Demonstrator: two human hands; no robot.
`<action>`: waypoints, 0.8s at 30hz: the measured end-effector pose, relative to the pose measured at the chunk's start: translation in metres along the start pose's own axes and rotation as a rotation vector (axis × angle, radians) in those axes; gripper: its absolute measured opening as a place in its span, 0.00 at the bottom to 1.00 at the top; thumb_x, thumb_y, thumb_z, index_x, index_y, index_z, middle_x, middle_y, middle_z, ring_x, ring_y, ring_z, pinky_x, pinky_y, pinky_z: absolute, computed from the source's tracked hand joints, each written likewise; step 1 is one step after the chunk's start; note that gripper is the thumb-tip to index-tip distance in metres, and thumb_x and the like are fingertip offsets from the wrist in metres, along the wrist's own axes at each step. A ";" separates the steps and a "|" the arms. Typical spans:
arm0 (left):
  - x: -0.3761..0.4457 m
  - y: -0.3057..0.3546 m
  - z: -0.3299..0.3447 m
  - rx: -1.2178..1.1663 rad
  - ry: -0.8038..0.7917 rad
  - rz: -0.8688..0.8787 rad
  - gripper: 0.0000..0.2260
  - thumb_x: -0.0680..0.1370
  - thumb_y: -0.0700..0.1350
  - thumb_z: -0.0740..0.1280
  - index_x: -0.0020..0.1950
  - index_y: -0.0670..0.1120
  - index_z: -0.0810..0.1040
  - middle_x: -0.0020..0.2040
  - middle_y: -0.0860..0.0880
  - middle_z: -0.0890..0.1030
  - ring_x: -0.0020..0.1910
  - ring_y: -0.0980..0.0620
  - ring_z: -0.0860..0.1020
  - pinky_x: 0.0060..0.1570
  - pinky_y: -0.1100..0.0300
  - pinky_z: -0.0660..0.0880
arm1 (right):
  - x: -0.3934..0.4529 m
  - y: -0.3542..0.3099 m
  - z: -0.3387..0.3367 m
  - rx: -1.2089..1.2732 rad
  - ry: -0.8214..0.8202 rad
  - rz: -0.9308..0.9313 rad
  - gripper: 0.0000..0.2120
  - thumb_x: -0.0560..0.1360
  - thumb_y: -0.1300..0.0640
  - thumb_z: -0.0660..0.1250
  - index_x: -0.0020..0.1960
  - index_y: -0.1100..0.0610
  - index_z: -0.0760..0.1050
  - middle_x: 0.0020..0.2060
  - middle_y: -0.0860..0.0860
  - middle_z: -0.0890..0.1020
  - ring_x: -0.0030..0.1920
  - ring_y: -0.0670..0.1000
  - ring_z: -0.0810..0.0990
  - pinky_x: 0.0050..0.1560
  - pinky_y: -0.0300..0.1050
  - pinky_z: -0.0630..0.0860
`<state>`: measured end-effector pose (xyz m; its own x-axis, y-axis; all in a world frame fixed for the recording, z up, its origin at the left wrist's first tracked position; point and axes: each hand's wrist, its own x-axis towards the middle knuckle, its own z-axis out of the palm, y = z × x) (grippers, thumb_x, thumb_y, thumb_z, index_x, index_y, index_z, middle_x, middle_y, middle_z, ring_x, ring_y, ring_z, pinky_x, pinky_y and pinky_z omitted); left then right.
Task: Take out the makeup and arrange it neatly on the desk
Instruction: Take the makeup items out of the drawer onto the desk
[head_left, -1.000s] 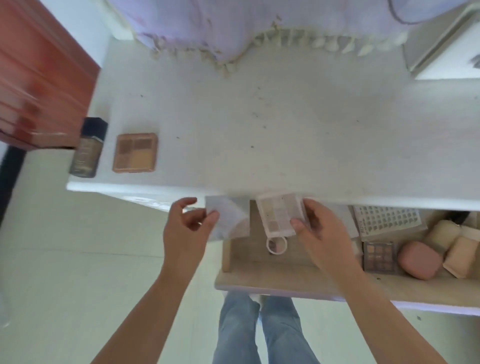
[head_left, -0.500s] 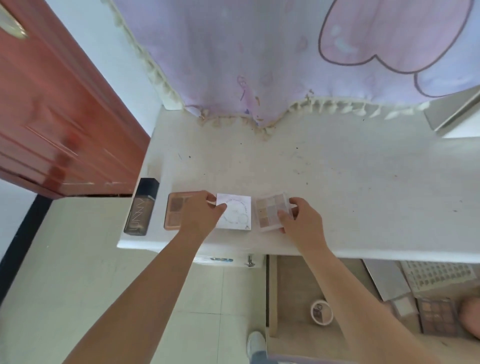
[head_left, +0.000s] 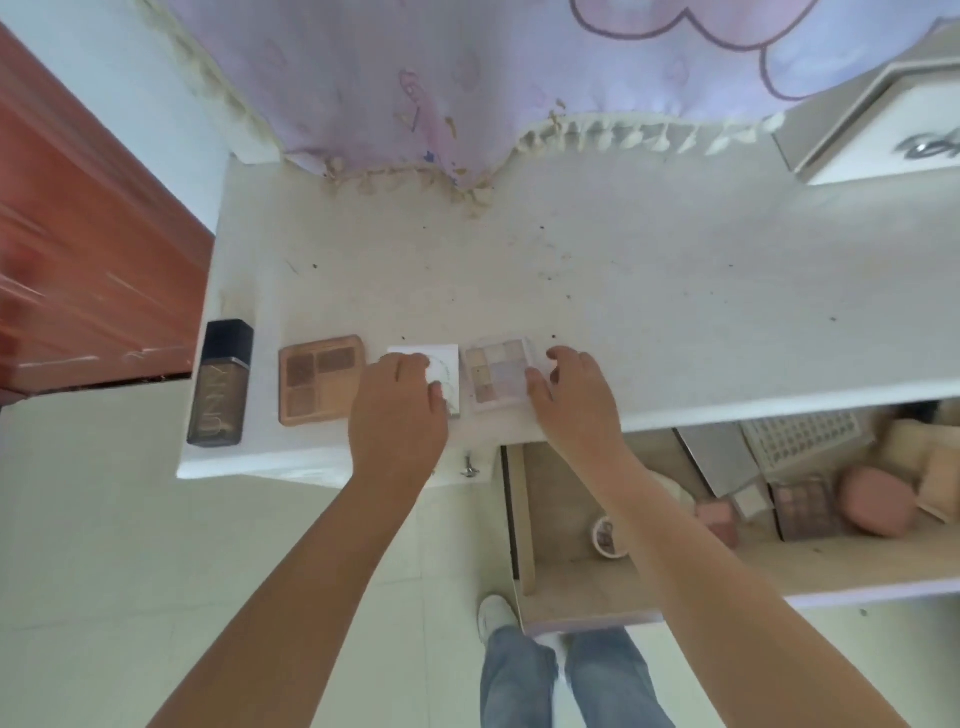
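A white, speckled table (head_left: 623, 291) stands against a wall, with a red-brown door (head_left: 78, 260) to its left, a lilac fringed cloth (head_left: 467, 78) hanging over its back edge, and pale floor tiles below. Along the front edge, left of the left hand (head_left: 397, 410), lie a dark foundation bottle (head_left: 221, 384) and a peach palette (head_left: 321, 379). The left hand rests on a white compact (head_left: 448, 364), fingers curled over its near edge. Just beside it, the right hand (head_left: 576, 400) pinches the right edge of a pale eyeshadow palette (head_left: 500, 375) lying flat on the table. Below and right of that hand an open drawer (head_left: 675, 571) holds a small round pot (head_left: 605, 535), another palette (head_left: 805, 509) and pink and cream cases.

Half a second ago both hands were in nearly the same spots; the camera has since tilted down, showing more drawer and jeans.

The left hand hides most of the white compact, the right forearm covers part of the pot, and the drawer's right end is cut off.
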<state>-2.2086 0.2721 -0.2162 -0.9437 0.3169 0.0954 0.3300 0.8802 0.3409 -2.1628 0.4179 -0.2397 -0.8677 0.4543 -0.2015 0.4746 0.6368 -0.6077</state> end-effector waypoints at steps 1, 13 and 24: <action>-0.013 0.007 0.006 -0.038 0.075 0.124 0.10 0.74 0.39 0.61 0.49 0.35 0.78 0.44 0.38 0.80 0.44 0.41 0.78 0.43 0.56 0.74 | -0.007 0.008 -0.006 0.051 0.050 -0.047 0.15 0.78 0.57 0.58 0.62 0.64 0.69 0.52 0.59 0.75 0.46 0.54 0.75 0.44 0.35 0.65; -0.108 0.103 0.153 -0.042 -0.963 -0.036 0.26 0.76 0.48 0.64 0.70 0.44 0.58 0.66 0.41 0.66 0.63 0.42 0.69 0.59 0.52 0.69 | -0.048 0.201 -0.024 -0.529 -0.445 0.082 0.26 0.72 0.49 0.66 0.66 0.56 0.64 0.61 0.57 0.71 0.62 0.57 0.68 0.58 0.47 0.66; -0.104 0.137 0.197 0.081 -0.822 -0.318 0.21 0.75 0.43 0.64 0.65 0.39 0.62 0.64 0.39 0.65 0.60 0.41 0.71 0.53 0.52 0.73 | -0.033 0.230 0.011 -0.681 -0.364 -0.217 0.30 0.68 0.47 0.68 0.62 0.64 0.66 0.58 0.62 0.70 0.57 0.59 0.70 0.54 0.48 0.66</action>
<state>-2.0602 0.4291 -0.3641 -0.6856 0.1789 -0.7056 0.0847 0.9824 0.1667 -2.0264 0.5425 -0.3810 -0.8891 0.1193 -0.4418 0.1733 0.9813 -0.0837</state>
